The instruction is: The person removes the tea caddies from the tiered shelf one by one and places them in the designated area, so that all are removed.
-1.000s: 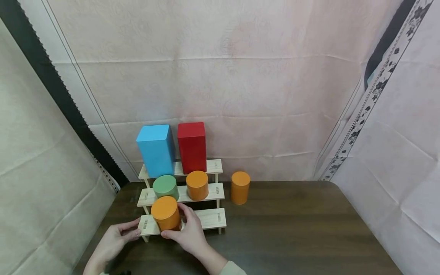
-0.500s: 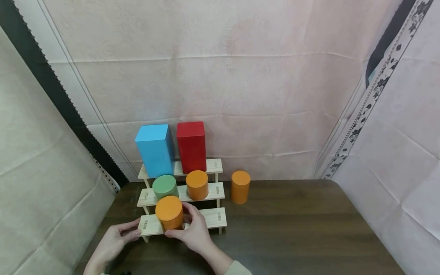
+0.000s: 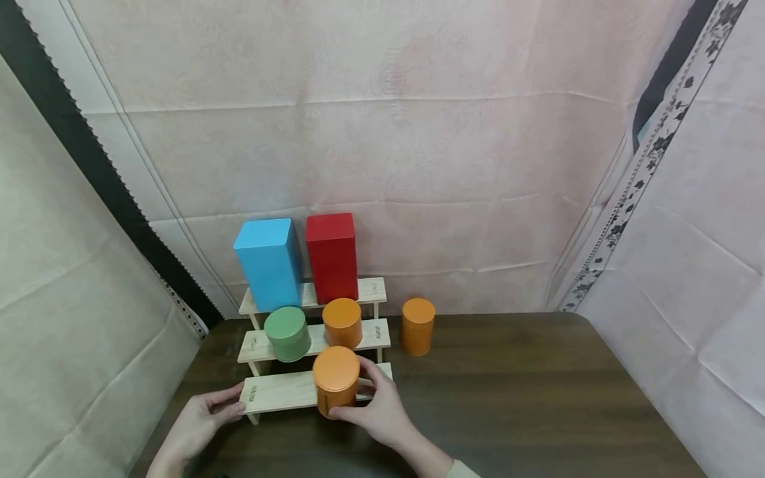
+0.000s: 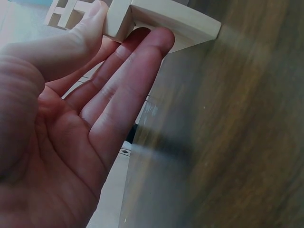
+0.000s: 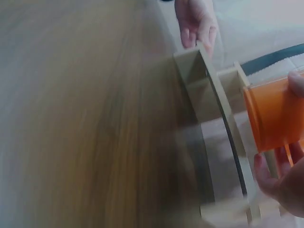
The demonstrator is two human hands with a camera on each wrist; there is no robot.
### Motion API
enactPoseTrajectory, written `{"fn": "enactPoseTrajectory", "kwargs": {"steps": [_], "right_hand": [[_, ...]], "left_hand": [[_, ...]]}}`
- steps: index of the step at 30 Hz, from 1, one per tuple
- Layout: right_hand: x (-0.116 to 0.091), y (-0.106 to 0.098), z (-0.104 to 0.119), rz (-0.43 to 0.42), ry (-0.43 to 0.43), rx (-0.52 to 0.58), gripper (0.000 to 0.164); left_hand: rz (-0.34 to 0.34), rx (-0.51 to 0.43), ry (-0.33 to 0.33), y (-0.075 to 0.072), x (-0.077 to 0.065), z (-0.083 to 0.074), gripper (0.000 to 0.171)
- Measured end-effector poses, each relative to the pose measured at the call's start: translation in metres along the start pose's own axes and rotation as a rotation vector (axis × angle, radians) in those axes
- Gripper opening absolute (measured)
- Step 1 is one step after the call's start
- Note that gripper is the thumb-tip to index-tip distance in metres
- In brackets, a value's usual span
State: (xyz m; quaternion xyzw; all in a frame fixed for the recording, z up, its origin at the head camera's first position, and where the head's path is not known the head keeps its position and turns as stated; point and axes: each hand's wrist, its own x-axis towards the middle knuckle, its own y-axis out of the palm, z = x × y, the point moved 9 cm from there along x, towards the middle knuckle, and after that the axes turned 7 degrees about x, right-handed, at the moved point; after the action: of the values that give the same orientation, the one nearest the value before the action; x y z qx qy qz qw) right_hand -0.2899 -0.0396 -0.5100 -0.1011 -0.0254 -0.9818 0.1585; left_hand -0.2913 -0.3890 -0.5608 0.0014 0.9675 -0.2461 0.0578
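Note:
My right hand (image 3: 381, 410) grips an orange cylinder (image 3: 336, 385), thumb at the front and fingers round its right side. In the head view the cylinder stands upright, overlapping the right part of the lowest step of a three-step wooden display stand (image 3: 275, 393). The right wrist view shows the cylinder (image 5: 276, 114) with a raised rim, close over the stand's slats. My left hand (image 3: 203, 417) pinches the left end of that lowest step. In the left wrist view, its thumb and fingertips meet the step's end, and the palm of the left hand (image 4: 61, 142) is bare.
On the middle step stand a green cylinder (image 3: 288, 335) and a second orange cylinder (image 3: 342, 323). A blue box (image 3: 269, 265) and a red box (image 3: 332, 259) occupy the top step. Another orange cylinder (image 3: 418, 326) stands on the dark wooden table (image 3: 508, 398), right of the stand. Cloth walls surround it.
The right hand has carried the orange cylinder rightward along the front of the lowest step, uncovering the step's left part and the green cylinder. My left hand stays at the step's left end.

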Motion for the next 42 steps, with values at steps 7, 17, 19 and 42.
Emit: {"fn": "enactPoseTrajectory", "kwargs": {"steps": [7, 17, 19, 42], "right_hand": [[-0.023, -0.060, 0.004, -0.100, -0.062, -0.076, 0.085], [-0.045, -0.149, 0.004, -0.316, -0.054, 0.009, 0.079], [-0.045, -0.162, 0.005, -0.345, -0.032, 0.018, 0.079], [-0.028, -0.258, -0.025, -0.483, 0.262, -0.099, 0.105]], "left_hand": [[-0.008, -0.015, -0.009, 0.000, -0.002, 0.002, 0.049], [-0.009, -0.019, 0.023, -0.001, 0.001, -0.002, 0.048], [-0.013, -0.022, 0.016, -0.001, 0.001, -0.001, 0.048], [-0.019, -0.010, 0.023, 0.000, -0.002, -0.001, 0.049]]}}
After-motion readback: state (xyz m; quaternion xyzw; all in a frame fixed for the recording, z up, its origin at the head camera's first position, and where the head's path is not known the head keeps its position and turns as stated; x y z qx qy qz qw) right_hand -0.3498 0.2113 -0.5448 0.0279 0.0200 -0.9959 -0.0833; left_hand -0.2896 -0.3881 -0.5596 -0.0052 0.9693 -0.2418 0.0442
